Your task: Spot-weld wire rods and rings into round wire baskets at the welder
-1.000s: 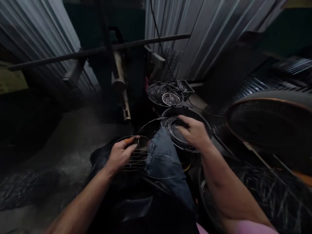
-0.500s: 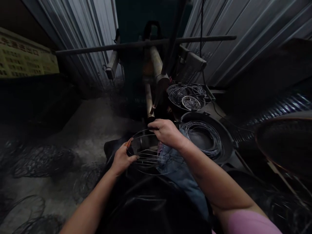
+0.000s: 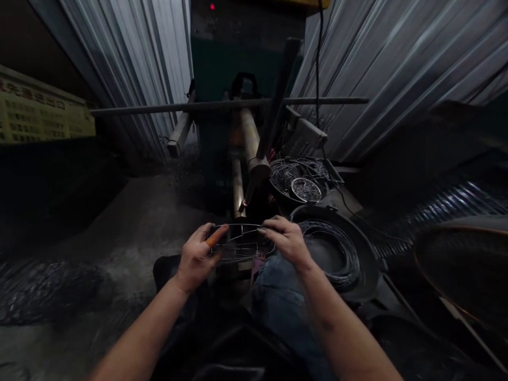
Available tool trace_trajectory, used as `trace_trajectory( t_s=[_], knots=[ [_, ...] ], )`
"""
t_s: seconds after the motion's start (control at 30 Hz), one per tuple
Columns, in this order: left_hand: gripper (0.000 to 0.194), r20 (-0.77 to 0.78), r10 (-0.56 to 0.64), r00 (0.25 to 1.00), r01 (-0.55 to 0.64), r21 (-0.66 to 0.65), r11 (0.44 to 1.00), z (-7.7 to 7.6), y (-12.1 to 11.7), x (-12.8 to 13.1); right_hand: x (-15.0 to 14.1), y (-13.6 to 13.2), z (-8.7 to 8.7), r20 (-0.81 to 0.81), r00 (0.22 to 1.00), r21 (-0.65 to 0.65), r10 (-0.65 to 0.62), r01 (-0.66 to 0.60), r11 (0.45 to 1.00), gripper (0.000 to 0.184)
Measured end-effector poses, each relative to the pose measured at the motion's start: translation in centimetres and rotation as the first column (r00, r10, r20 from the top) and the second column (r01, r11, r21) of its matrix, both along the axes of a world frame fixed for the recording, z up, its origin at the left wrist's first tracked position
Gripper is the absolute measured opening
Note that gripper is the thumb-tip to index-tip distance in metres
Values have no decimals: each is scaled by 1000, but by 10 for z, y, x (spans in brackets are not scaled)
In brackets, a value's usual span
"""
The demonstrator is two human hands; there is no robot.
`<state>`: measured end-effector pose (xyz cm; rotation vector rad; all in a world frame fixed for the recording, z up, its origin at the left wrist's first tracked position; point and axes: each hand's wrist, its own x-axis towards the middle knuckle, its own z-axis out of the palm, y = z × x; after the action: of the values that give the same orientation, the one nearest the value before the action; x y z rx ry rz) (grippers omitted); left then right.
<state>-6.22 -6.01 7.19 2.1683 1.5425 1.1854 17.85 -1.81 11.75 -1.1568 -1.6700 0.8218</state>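
Observation:
Between my hands is a round wire rack (image 3: 238,246), a thin metal hoop with several wires across it, seen at a low slant. My left hand (image 3: 198,256), with an orange cover on one finger, grips its left side. At the right rim, my right hand (image 3: 286,241) is closed with thumb and fingers pinched on the wire. Just beyond the rack is the lower brass-coloured arm (image 3: 238,185) of a machine, with a pointed electrode tip (image 3: 243,205) above its end. The exact finger contact is dim and partly blurred.
A black basin (image 3: 371,270) with coiled wire rings stands at the right. Behind it another basin holds tangled wire and a small round dish (image 3: 306,189). A long bar (image 3: 159,108) crosses the machine. A yellow crate (image 3: 43,111) is at the left; dark wire pieces (image 3: 47,291) lie on the floor.
My right hand has moved from the rack's far edge to its right side. The rack is now tilted flatter and nearer the machine arm's end. The view has tipped upward.

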Motion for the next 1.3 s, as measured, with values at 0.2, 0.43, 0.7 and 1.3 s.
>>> trace_trajectory(
  t_s=[0.2,0.43,0.7,1.3],
  knots=[
    [41,-51,-8,999,10,30,1000,-14,15,13,-5,5,-22,-196,964,30,-178,188,982,14],
    [37,-30,0,1000,3,97,995,-17,30,9,-11,16,-33,-202,948,132,-244,274,953,14],
    [35,-24,41,999,-37,144,989,-21,50,12,-16,33,-35,-235,946,249,-221,279,928,12],
    [40,-40,24,999,-11,295,955,-24,73,5,-17,63,-42,-282,944,288,-173,256,923,12]
  ],
)
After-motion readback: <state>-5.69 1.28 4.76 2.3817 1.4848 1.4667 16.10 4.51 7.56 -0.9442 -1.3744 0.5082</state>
